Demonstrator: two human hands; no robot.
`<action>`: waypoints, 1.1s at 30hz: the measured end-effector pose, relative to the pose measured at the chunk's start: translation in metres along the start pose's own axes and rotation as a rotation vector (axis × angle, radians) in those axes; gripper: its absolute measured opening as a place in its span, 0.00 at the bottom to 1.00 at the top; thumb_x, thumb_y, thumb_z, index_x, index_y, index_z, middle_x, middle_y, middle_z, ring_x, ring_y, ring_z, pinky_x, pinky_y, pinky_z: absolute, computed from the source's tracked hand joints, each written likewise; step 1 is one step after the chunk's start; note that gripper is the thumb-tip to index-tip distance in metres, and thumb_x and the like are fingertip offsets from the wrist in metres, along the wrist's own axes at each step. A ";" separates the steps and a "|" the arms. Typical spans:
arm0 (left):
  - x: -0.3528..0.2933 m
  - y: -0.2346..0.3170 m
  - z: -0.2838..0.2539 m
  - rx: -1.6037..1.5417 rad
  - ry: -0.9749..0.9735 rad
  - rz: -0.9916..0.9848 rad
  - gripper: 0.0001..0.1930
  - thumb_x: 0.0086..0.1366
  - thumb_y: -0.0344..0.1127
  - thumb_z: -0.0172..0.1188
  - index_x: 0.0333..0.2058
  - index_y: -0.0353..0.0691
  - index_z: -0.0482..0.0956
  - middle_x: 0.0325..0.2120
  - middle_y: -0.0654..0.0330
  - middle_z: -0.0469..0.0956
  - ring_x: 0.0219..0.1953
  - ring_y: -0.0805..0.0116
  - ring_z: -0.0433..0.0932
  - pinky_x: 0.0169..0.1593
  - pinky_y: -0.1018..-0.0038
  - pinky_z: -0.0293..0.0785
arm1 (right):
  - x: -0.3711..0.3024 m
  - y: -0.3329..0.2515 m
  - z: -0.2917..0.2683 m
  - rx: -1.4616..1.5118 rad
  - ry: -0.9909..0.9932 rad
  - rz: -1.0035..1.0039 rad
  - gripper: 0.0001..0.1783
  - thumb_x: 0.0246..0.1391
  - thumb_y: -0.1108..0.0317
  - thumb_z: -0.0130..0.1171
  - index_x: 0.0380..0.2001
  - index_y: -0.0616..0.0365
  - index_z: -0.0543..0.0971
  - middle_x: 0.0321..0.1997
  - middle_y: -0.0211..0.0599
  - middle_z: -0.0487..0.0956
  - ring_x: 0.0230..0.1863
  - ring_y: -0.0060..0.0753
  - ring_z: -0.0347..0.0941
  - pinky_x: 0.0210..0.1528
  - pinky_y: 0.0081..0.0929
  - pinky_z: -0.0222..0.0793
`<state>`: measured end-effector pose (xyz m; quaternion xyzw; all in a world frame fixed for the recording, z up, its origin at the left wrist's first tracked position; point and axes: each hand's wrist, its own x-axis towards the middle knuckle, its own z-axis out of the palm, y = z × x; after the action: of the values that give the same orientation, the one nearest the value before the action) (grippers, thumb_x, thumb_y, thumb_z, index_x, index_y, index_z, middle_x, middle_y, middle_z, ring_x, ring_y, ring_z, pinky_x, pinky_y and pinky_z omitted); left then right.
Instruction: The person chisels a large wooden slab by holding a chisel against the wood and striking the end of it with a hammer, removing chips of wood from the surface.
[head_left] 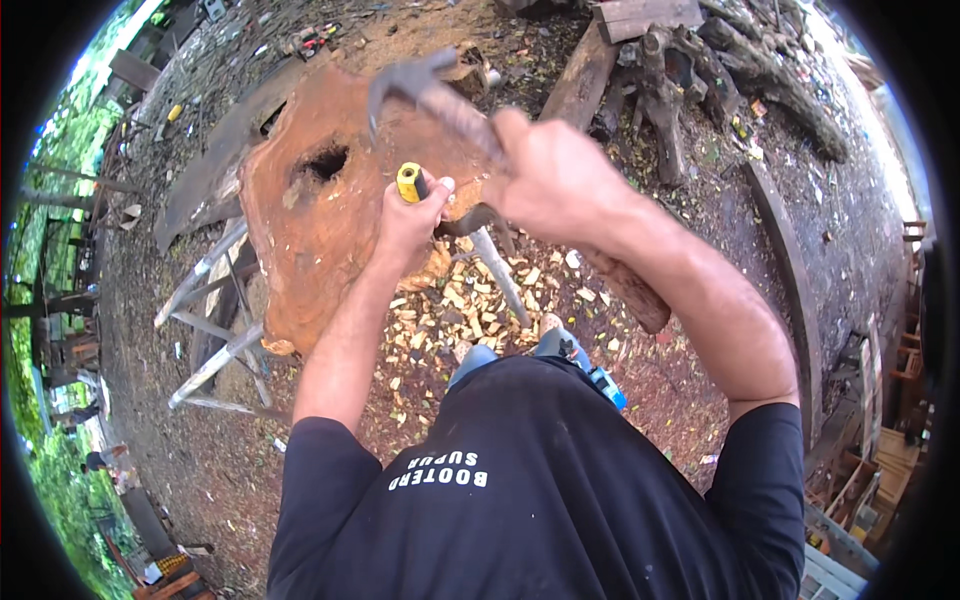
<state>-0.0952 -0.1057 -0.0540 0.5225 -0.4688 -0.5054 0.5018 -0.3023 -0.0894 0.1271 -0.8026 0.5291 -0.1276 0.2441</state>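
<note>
My left hand (408,225) is closed around the yellow and black handle of a chisel (409,181), held upright at the near edge of a large reddish-brown wood slab (300,225). The chisel's blade is hidden below my hand. In my right hand (555,175) is a claw hammer (412,82), blurred by motion, its head above the slab and beyond the chisel. A dark hole (326,163) shows in the slab's upper face. The edge by my left hand is rough and notched.
Metal legs (215,366) of a stand stick out left of the slab. Pale wood chips (470,310) litter the ground near my feet. Logs and roots (665,100) are piled at the far right, and a long dark beam (790,290) lies right of my arm.
</note>
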 end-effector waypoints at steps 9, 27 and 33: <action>0.000 0.005 0.004 0.068 -0.048 0.011 0.10 0.62 0.31 0.66 0.26 0.41 0.73 0.19 0.68 0.75 0.20 0.80 0.74 0.24 0.78 0.72 | -0.006 0.024 0.056 -0.173 -0.142 0.011 0.20 0.49 0.66 0.58 0.42 0.68 0.70 0.27 0.56 0.80 0.30 0.55 0.81 0.34 0.46 0.77; 0.002 -0.007 0.003 -0.033 -0.015 0.031 0.08 0.60 0.28 0.66 0.26 0.41 0.74 0.17 0.70 0.73 0.17 0.80 0.70 0.23 0.79 0.69 | 0.000 0.019 0.047 -0.059 -0.010 -0.051 0.19 0.49 0.65 0.54 0.41 0.70 0.70 0.27 0.62 0.80 0.32 0.65 0.80 0.42 0.53 0.75; -0.005 -0.010 -0.013 0.130 -0.014 0.252 0.09 0.60 0.30 0.66 0.25 0.40 0.74 0.17 0.67 0.75 0.16 0.80 0.72 0.21 0.79 0.67 | -0.011 -0.043 -0.038 0.172 0.480 -0.327 0.19 0.45 0.66 0.57 0.35 0.72 0.69 0.22 0.63 0.78 0.25 0.64 0.79 0.31 0.49 0.76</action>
<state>-0.0831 -0.0993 -0.0637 0.4874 -0.5660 -0.4107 0.5229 -0.2909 -0.0756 0.1826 -0.8004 0.4226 -0.3958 0.1554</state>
